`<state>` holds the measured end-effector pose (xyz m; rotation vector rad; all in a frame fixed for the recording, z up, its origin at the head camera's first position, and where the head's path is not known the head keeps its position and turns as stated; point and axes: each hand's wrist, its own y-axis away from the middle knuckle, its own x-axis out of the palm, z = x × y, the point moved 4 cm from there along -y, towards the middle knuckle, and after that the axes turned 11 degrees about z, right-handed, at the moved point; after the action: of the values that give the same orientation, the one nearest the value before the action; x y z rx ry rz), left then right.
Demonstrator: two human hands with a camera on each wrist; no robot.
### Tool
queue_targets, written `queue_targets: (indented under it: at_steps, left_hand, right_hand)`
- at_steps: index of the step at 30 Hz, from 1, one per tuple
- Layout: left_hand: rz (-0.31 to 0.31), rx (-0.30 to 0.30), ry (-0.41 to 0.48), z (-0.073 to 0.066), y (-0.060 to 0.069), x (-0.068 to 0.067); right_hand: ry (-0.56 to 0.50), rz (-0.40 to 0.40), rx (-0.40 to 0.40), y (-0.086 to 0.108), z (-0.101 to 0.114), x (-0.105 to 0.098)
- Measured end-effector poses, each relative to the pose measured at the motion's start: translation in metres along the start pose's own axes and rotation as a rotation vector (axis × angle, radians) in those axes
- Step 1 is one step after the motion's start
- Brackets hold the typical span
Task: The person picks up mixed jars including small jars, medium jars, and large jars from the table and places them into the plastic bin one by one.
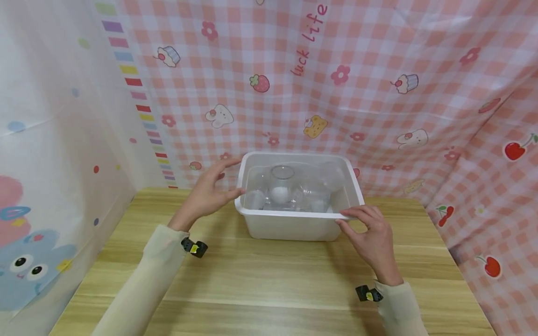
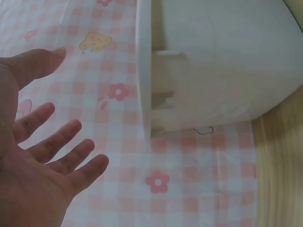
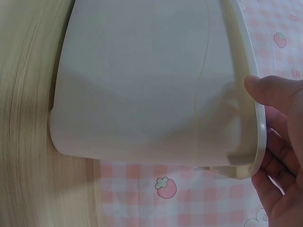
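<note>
A white plastic bin stands on the wooden table, tilted in no direction that I can see. Inside lie several clear, see-through containers, jumbled together; their exact kind is hard to tell. At the bin's left end my left hand is spread, thumb and fingers apart. The left wrist view shows this hand a little away from the rim, holding nothing. My right hand pinches the rim at the front right corner. In the right wrist view, its thumb presses the rim from outside, with the other fingers on the far side.
The wooden table extends in front of the bin and to both sides. Close behind it hangs a pink checked cloth. A white patterned cloth hangs at the left, and more checked cloth at the right.
</note>
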<state>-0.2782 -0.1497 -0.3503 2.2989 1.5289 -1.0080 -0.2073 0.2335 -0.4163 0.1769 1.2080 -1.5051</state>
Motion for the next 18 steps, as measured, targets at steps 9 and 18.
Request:
queue_targets:
  at_steps: [9,18]
  left_hand:
    - [-0.084,-0.027,-0.08,0.012,0.014,-0.004]
    - [-0.136,-0.06,-0.127,0.027,0.03,-0.005]
  right_hand:
    - [0.03,0.038,-0.054,-0.002,0.0,-0.003]
    - [-0.001,0.08,-0.117,-0.008,0.0,-0.012]
